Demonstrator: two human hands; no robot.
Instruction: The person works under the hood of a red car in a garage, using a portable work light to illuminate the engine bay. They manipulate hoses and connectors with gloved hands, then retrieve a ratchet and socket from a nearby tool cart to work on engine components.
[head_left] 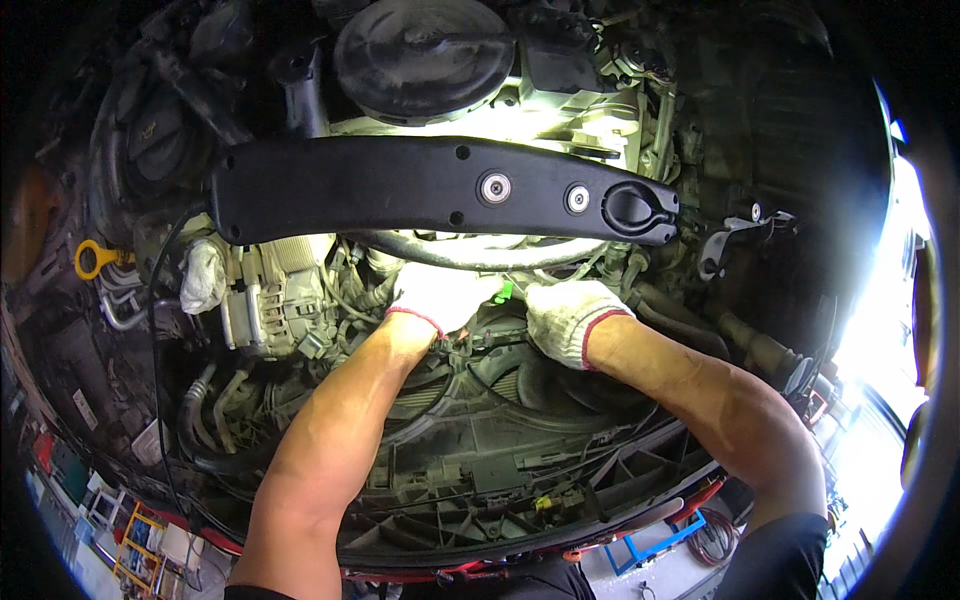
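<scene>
Both my hands wear white knitted gloves with red cuffs and reach down into an engine bay. My left hand (450, 295) is closed, its fingertips at a small bright green piece (503, 292) that they appear to pinch. Just to the right, my right hand (570, 312) has its fingers curled together, pointing toward the green piece. Whatever the right fingers hold is too small to make out. A thick hose (480, 253) runs just beyond both hands. Over it lies a long black work light (350, 190) with round metal magnets, lighting the area brightly.
An alternator (285, 300) and a crumpled white cloth (204, 276) are left of my hands. A yellow dipstick ring (92, 260) stands farther left. Fan shrouding (560, 385) lies nearer me, before the front crossmember (480, 500). A black cable (153, 350) hangs from the light's left end.
</scene>
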